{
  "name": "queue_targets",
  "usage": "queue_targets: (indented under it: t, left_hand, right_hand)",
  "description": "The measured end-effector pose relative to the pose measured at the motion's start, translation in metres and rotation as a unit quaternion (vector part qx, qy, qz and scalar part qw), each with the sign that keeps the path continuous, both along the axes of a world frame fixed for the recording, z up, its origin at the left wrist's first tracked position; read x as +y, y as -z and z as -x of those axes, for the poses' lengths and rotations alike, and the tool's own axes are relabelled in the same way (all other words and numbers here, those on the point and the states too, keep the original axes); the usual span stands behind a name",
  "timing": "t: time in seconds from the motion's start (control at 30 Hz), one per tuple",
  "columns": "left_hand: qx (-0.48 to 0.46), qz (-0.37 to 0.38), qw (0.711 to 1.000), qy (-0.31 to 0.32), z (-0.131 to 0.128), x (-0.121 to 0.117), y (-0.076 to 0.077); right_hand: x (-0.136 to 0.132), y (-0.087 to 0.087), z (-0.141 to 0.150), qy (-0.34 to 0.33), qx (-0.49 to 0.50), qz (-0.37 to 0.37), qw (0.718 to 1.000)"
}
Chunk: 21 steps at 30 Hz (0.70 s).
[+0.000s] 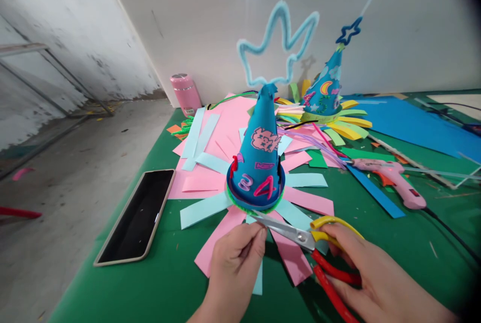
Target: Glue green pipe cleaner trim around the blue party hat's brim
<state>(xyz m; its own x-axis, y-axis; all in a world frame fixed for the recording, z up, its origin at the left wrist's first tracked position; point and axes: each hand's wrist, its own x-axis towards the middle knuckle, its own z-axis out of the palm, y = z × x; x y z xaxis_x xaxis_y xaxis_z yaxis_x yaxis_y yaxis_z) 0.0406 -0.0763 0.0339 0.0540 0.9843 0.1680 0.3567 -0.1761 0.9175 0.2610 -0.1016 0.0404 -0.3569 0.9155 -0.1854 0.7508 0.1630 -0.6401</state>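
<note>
A blue paper cone hat [252, 112] stands upright on the table, ringed at its base by pink and light-blue paper strips [205, 211]. Fuzzy green trim [271, 209] runs round the front of its brim, and a pale-blue star outline [268, 42] rises from its tip. My right hand [372, 270] holds scissors [287, 232] by their yellow and red handles. Their metal blades point left, to the front of the brim. Just under the blade tips, my left hand [238, 258] is closed in a pinch; what lies between its fingertips is hidden.
A phone [137, 215] lies at the left on the green table [161, 288]. Behind stand a pink bottle [186, 93] and a second decorated cone hat [326, 85]. To the right are a pink glue gun [394, 175] with a cord and blue sheets [417, 125].
</note>
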Motion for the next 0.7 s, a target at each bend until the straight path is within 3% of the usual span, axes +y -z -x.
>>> queue_targets:
  t: [0.2,0.43,0.7]
  left_hand:
    - [-0.12,0.118,0.986,0.015,0.002,0.002,-0.003]
    - [-0.257,0.181,0.949,0.032,0.0,0.001,0.005]
    - [-0.225,0.163,0.96,0.046,0.0,0.002,0.0]
  right_hand:
    - [0.0,-0.004,0.007,0.022,-0.042,-0.02,0.999]
    - [0.0,-0.003,0.012,0.008,-0.056,-0.023,0.998]
    - [0.005,-0.013,0.017,0.002,-0.028,0.018,0.999]
